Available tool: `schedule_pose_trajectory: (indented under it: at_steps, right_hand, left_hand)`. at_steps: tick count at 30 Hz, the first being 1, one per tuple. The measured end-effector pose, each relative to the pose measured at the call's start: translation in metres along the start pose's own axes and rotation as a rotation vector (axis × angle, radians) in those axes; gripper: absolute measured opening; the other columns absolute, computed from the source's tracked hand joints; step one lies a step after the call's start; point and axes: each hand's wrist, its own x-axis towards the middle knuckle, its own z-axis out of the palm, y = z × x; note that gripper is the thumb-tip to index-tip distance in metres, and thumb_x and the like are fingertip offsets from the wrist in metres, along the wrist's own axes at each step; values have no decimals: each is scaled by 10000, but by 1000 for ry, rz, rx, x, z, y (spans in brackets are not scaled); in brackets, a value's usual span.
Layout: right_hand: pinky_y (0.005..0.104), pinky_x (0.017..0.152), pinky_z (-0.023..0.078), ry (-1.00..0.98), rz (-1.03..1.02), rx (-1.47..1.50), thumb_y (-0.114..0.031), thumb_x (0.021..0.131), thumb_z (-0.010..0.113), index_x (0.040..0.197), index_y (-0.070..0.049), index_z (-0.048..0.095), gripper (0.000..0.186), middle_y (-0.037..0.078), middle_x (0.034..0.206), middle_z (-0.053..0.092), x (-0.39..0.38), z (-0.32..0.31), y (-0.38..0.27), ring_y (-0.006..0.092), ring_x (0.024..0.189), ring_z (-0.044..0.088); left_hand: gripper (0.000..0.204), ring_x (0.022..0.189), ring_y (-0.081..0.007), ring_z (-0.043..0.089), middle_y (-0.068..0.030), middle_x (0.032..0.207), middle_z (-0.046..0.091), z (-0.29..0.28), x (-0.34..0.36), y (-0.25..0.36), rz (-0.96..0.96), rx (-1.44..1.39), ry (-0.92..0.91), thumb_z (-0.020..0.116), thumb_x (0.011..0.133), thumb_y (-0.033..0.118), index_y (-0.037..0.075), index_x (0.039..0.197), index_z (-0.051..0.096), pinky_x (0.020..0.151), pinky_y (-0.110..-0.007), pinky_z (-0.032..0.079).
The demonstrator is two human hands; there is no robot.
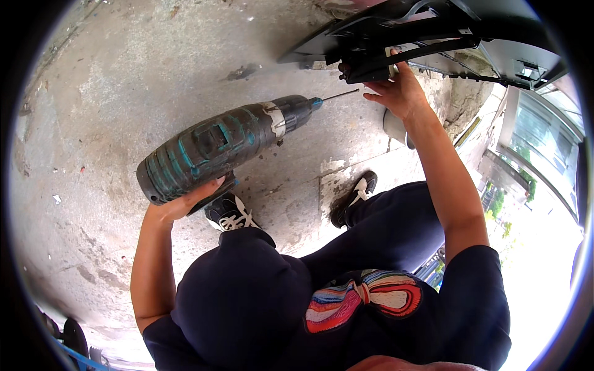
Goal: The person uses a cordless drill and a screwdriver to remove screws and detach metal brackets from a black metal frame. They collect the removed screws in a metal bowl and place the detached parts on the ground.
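My left hand [192, 201] grips the handle of a worn dark grey and teal power drill [210, 145], held level with its long thin bit [337, 96] pointing to the upper right. My right hand [399, 93] is raised at the top right, its fingers on a small black block [362, 71] under a large black panel [421, 31] with struts and brackets. The tip of the bit is a little below the block, near my right hand's fingers, and does not appear to touch either.
My legs and two black-and-white shoes [229, 213] are on the stained concrete floor [111, 93]. A pale cylindrical object [396, 127] stands behind my right forearm. A glazed metal frame [544, 136] and a bright opening with greenery are at the right. Dark objects [74, 340] lie at the lower left.
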Motion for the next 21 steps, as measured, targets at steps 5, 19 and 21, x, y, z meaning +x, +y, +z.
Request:
schedule_pose_trajectory:
  at_steps: [5, 19, 21]
  right_hand:
    - [606, 1011, 293, -51, 38, 27, -519, 889, 536, 1339, -23, 354, 693, 189, 1232, 515, 0, 4, -1, 360, 1113, 548]
    - [582, 1037, 289, -61, -26, 17, -484, 961, 392, 1358, -37, 357, 599, 197, 1278, 502, -3, 9, 4, 359, 1174, 522]
    - [592, 1023, 317, -71, -48, 10, -439, 961, 400, 1341, -17, 344, 571, 239, 1204, 532, -1, 6, 4, 369, 1122, 553]
  left_hand:
    - [411, 982, -165, 593, -60, 1064, 648, -7, 2, -4, 34, 127, 35, 757, 765, 82, 48, 1146, 606, 889, -319, 470]
    - [279, 925, -154, 592, -47, 995, 667, 11, 24, 12, 54, 50, 153, 716, 772, 101, 42, 1040, 668, 859, -299, 455]
    - [267, 813, -137, 583, -37, 957, 675, 15, 30, 15, 79, 21, 150, 681, 749, 124, 38, 1002, 679, 805, -289, 458]
